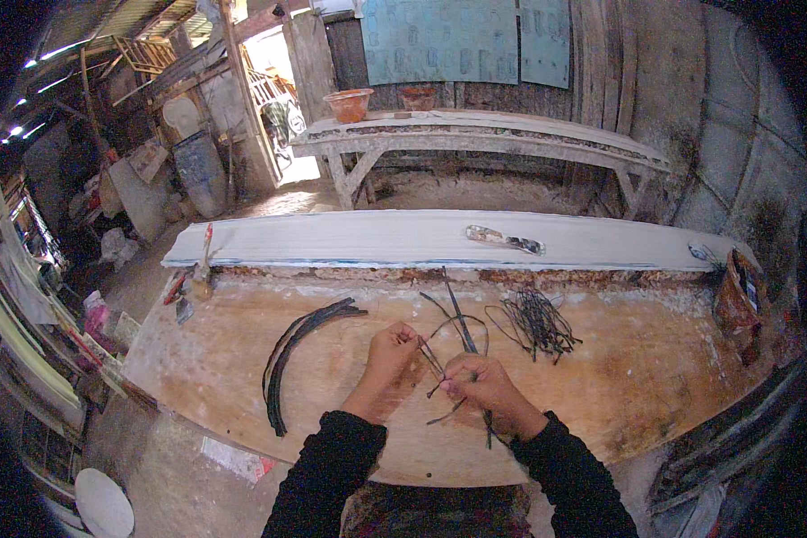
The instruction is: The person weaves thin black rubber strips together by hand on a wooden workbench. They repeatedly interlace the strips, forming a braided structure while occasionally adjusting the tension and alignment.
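Over the middle of the wooden table, my left hand [393, 357] pinches one end of a thin dark strip [431, 357]. My right hand [486, 387] grips the same strip lower down, its fingers closed. Beneath and beyond my right hand lie several loose dark strips [460, 314], crossing each other, with ends showing on both sides of the hand. Left of my hands, a curved bundle of dark strips [289, 351] rests on the wood. To the right sits a tangled heap of thin dark strips [540, 325], many looped or bent. The strips' material cannot be told.
The wooden table [619, 394] has a raised white board [350, 235] along its far side, with a stained tool [505, 239] on it. A brush [205, 255] stands at the left, a reddish-brown container [738, 291] at the right. Behind is a bench [511, 134] with bowls [348, 106].
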Motion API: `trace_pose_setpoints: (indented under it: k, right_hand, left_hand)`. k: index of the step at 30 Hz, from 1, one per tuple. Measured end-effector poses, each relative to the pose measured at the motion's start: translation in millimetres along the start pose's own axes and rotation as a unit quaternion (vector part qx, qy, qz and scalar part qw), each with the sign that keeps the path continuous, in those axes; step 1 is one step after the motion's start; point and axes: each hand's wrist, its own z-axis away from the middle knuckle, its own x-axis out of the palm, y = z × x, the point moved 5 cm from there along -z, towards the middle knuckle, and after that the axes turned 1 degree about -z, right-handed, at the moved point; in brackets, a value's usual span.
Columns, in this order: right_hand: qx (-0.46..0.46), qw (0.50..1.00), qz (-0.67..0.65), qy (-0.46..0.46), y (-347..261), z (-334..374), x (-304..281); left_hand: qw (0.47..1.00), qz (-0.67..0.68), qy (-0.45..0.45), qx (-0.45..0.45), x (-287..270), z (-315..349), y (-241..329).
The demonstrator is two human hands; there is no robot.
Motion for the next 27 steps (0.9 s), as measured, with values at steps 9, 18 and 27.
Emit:
trace_pose_setpoints:
  k: [9,18,27]
  right_hand:
    - [-0.116,0.967,0.111,0.196,13,-15,-39]
    - [-0.115,0.909,0.183,0.357,33,-23,-73]
    - [-0.078,0.923,0.179,0.333,20,-21,-67]
  left_hand:
    - [0.988,-0.015,-0.156,0.015,12,-6,-12]
    - [0.916,-0.207,-0.342,-0.031,58,49,17]
    - [0.965,-0.223,-0.017,0.135,-15,-24,-15]
